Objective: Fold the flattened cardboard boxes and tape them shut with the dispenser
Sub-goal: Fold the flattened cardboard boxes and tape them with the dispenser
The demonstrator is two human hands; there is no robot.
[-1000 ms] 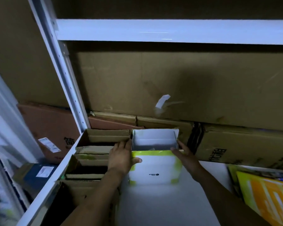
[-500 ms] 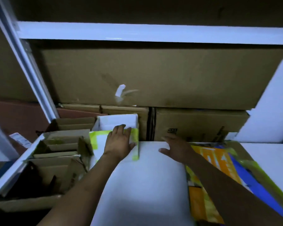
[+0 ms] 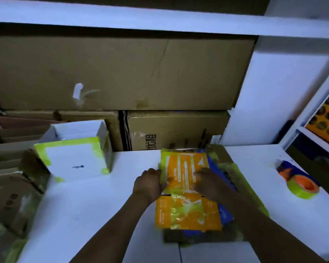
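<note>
Left hand (image 3: 148, 184): your fingers are bent against the left edge of the top flattened box (image 3: 184, 171); blur hides whether they pinch it
Right hand (image 3: 210, 184): yours lies palm down on that same box, fingers fairly straight, curled round nothing
Stack (image 3: 224, 215): thin flat sheets right of the middle of the white desk (image 3: 103, 215); the top flattened box is glossy orange with crinkled yellow-green tape scraps, over blue and brown sheets
Tape dispenser (image 3: 300, 184): on the right of the desk, well apart from your hands; a round yellow-green roll on an orange core, with a blue handle
Between: the stack's blue and brown edges lie between your right hand and the tape dispenser
Folded box (image 3: 74, 158): far left on the desk, smooth white card edged in yellow-green tape, its top open
Brown boxes (image 3: 8, 177): dull corrugated card, open, just left of the folded box
Cartons (image 3: 122, 73): large, brown and creased, stacked along the far side under a white shelf (image 3: 160, 21)
</note>
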